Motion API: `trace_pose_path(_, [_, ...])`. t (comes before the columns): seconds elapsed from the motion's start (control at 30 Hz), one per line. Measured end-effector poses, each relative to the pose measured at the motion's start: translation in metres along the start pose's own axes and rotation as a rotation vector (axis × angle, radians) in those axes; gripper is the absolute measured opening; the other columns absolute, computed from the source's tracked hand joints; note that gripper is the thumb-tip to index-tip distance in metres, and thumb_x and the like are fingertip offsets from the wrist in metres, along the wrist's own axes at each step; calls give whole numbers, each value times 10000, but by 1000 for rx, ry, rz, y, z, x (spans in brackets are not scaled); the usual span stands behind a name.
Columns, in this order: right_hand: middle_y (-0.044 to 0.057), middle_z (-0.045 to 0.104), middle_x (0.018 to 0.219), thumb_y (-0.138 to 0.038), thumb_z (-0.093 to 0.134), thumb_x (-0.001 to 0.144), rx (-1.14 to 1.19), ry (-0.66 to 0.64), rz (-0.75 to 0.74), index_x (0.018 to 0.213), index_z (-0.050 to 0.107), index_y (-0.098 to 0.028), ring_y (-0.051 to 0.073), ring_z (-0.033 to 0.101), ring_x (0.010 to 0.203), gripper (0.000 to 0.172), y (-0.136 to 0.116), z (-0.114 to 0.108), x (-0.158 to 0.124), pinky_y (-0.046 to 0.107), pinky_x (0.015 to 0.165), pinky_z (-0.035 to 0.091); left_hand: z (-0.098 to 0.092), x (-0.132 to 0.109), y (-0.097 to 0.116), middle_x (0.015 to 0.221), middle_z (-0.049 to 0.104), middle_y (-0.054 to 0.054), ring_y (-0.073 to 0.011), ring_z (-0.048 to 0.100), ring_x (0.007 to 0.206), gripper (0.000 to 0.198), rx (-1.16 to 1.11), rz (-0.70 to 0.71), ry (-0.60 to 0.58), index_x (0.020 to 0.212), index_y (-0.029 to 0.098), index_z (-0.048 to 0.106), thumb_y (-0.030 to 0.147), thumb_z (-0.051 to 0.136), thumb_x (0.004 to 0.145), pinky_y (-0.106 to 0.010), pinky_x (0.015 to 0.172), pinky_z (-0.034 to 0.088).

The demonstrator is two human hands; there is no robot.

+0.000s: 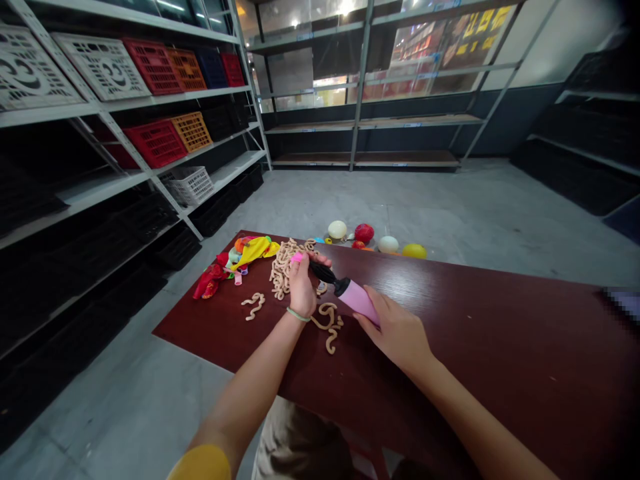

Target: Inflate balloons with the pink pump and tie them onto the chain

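My right hand (395, 327) is wrapped round the pink barrel of a hand balloon pump (359, 297), whose black nozzle end points left. My left hand (303, 283), with a pale green band at the wrist, is closed at the nozzle's tip. A bright pink balloon (297, 257) shows as a small patch by the left thumb; the rest is hidden by the hand. Just behind that hand lies a heap of beige curly tubes (283, 267). More loose beige curls (330, 320) are on the table below the pump. To the left is a pile of limp coloured balloons (255, 251).
The dark red-brown table (450, 313) runs off to the right. Beyond its far edge several round inflated balloons (365, 233) sit on the floor. Metal shelving (200, 150) with plastic crates (157, 140) stands at the left, and another rack (355, 127) at the back.
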State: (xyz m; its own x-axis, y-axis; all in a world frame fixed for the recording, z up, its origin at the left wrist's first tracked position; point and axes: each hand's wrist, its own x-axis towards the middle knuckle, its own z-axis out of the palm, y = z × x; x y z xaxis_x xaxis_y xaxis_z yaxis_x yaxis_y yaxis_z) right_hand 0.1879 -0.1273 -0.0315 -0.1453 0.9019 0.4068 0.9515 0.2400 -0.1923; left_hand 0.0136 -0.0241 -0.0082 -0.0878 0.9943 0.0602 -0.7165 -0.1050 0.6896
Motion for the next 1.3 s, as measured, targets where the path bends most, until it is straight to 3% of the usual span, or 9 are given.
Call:
trace_pose_path(0.4, [99,689,1149,-491,456,966,-11,9,-6,1358,491,-185,223,663,897,499,0,0,-1,313,700,466,-3,1,-7,738,673,-29,-198,698,756,302,52,-25,65,813,190,517,467,628,861,-343,753,540])
trace_pose_path(0.6, [110,680,1168,-496,436,975,-1,-36,-41,1382,466,-176,226,658,926,518,0,0,0,314,716,467,-1,2,-2,794,666,-21,-162,671,685,271,-19,-1,47,980,190,584,422,654,859,-326,725,538])
trace_pose_path(0.83, [115,683,1150,-489,434,974,7,-34,-29,1367,474,-158,228,663,916,515,-4,0,0,318,694,479,9,-7,-1,769,615,-13,-142,626,669,254,-96,-91,35,807,200,498,400,639,878,-293,678,524])
trace_pose_path(0.97, [124,683,1137,-464,443,971,27,-35,-15,1346,483,-150,229,665,905,491,-11,1,-2,327,689,491,18,-18,-2,650,497,33,-101,505,547,290,-120,-61,43,796,214,469,435,635,882,-239,571,486])
trace_pose_path(1.17, [120,680,1134,-454,468,958,47,-100,16,1350,485,-160,229,660,941,490,-15,0,-1,317,706,485,20,-24,-8,643,486,43,-91,470,511,289,-57,-16,159,830,217,469,462,611,889,-238,535,487])
trace_pose_path(1.3, [106,660,1183,-449,499,940,87,-195,-18,1411,438,-198,227,647,975,537,-16,-6,2,318,735,480,16,-15,-3,594,441,57,-77,399,433,297,-5,14,216,785,215,445,445,606,882,-204,423,387])
